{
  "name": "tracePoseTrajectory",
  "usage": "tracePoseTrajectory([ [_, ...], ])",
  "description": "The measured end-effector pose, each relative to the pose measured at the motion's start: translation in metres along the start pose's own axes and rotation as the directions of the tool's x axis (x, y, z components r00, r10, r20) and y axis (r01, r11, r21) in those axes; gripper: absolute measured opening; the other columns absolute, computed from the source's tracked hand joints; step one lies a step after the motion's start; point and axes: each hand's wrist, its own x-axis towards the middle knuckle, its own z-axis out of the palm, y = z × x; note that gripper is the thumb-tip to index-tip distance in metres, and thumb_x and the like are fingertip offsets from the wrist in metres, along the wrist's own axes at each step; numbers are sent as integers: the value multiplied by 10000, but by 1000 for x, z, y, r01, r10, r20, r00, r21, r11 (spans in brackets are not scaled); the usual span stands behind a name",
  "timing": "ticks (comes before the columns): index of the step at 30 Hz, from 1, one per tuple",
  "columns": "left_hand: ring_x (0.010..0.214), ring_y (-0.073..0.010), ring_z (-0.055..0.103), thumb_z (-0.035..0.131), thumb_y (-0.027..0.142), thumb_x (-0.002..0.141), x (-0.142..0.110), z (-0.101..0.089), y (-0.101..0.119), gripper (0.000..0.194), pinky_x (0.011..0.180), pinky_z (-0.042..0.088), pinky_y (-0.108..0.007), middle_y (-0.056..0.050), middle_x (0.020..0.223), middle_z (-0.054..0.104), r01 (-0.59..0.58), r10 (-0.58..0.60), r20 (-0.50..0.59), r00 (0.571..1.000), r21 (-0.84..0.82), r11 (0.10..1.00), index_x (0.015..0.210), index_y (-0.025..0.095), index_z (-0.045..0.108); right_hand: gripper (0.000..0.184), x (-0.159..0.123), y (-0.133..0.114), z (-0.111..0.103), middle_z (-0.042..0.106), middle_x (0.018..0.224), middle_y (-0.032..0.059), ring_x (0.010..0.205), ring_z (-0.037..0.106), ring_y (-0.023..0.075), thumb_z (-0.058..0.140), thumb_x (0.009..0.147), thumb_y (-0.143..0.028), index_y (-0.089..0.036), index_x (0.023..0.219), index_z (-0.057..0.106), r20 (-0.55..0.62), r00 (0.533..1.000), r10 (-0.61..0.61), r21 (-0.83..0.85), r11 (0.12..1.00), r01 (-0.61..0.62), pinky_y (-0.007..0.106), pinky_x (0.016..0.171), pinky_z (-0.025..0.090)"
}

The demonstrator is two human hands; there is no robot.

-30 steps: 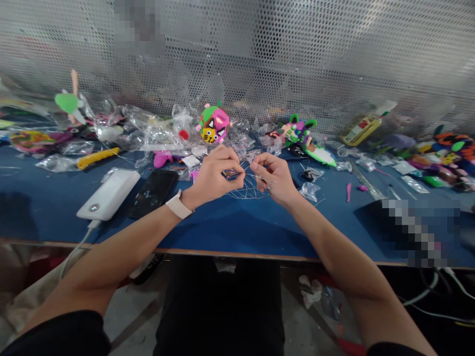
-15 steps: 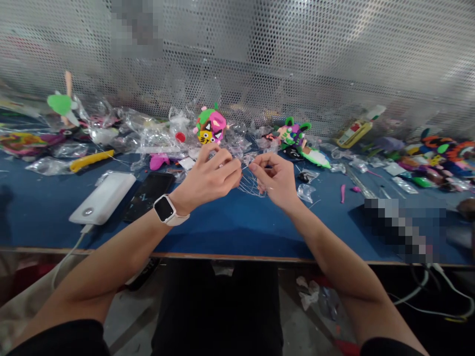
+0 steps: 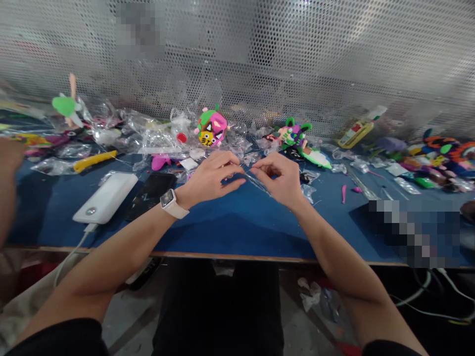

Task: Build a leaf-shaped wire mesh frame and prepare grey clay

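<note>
Thin clear thread [image 3: 259, 185] hangs in loose strands between my hands, over the front half of the table. My right hand [image 3: 279, 179] pinches it between thumb and forefinger, with the other fingers curled. My left hand [image 3: 213, 179], with a pale-strapped watch on the wrist, has bent fingers at the thread's other side and its thumb held apart. How the strands pass through the left fingers is partly hidden. Just behind the left hand stands a round, multicoloured clay figure [image 3: 211, 129] with a yellow cat face.
A white power bank [image 3: 106, 199] with a cable and a dark phone [image 3: 151, 197] lie at left. A yellow-handled tool [image 3: 95, 160] is behind them. Clear wrappers and a green-eared clay figure [image 3: 293, 134] line the perforated metal wall [image 3: 237, 59]. Another person's arm [image 3: 7, 183] shows at far left.
My left fingers have loosened from a tighter curl, and the thumb now sticks out. The thread strands have drawn closer together. Another person's arm has come in at the left edge.
</note>
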Motion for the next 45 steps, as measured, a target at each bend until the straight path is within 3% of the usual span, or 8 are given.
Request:
tracePoseTrajectory([
  [4,919,-170,685,636,274,1073,-5,5,-1,177,814,563,-319,-70,1021,698,104,-71,118,990,-299,949,928,191,694,81,-1,1,-5,724,841,-7,612,553,109,764,996,-324,-268,953,804,203,972,-121,-48,990,133,301,619,479],
  [10,746,-119,630,662,275,1048,-32,0,1,249,718,515,-269,-34,911,684,220,-59,379,923,-397,891,819,185,702,109,-4,0,-19,768,858,-7,643,602,106,834,935,-315,-241,1009,806,549,835,16,-2,1000,-17,267,622,475],
  [14,781,-144,652,634,251,1063,-49,-1,11,216,728,510,-278,-38,901,695,108,65,470,880,-331,937,896,192,755,60,-24,-2,-33,790,929,8,674,637,103,779,974,-278,-229,1005,797,728,686,12,-16,1000,-1,262,663,499],
  [16,776,-162,645,631,268,1073,-53,1,15,235,714,495,-296,-44,878,692,38,103,490,865,-269,962,903,191,774,67,-39,0,-39,794,946,16,710,676,116,754,1001,-274,-229,1019,800,754,655,46,-50,999,-13,265,681,516],
  [18,786,-167,655,633,309,1086,-54,2,17,259,701,488,-297,-47,883,701,65,76,509,857,-253,965,916,192,790,89,-56,3,-42,799,939,23,769,720,142,730,1026,-268,-231,1014,811,722,686,93,-106,994,-24,281,725,542],
  [22,873,-163,716,604,368,1117,-55,4,15,272,763,524,-276,-45,972,764,197,0,528,849,-316,928,1029,203,802,130,-85,5,-41,821,938,29,846,765,176,711,1044,-262,-239,995,830,537,825,177,-183,979,-91,313,786,592],
  [27,786,-153,717,555,388,1141,-57,8,21,338,702,494,-269,-20,880,772,231,-69,508,859,-263,937,979,190,775,170,-100,-1,-36,834,1008,56,861,773,195,675,1049,-241,-236,1039,844,382,895,231,-271,954,-131,351,797,634],
  [45,622,-122,632,577,412,1120,-51,13,30,451,626,440,-273,5,693,677,388,-261,430,864,-239,890,743,182,671,186,-95,0,-34,845,920,48,782,760,202,675,1010,-223,-252,983,856,361,894,267,-245,952,-186,367,729,609],
])
